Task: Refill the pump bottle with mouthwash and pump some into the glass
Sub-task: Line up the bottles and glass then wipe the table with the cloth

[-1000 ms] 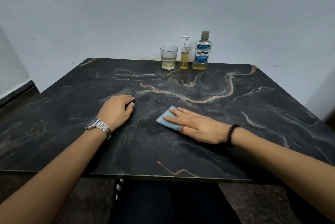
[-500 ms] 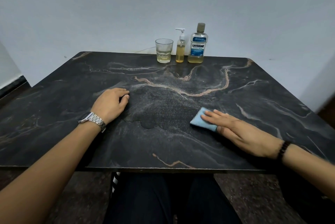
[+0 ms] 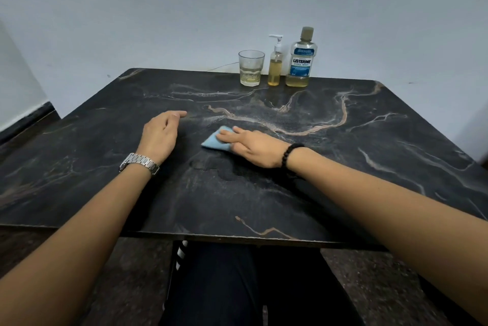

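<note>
right hand [image 3: 253, 147]: flat fingers press blue cloth [image 3: 215, 141] on dark table [image 3: 369, 167] to wipe it | left hand [image 3: 161, 134]: loose, holds nothing, rests for balance | glass [image 3: 250, 68], pump bottle [image 3: 275, 61], Listerine bottle [image 3: 301, 60]: lined up far, clear of wiping

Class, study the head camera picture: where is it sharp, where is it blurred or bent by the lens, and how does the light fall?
Head view: the mouthwash bottle label reads sharply; the right hand on the blue cloth is slightly soft; the table edges bow from the wide lens; light is dim and even, with faint shadows under the forearms and no strong glare.
</note>
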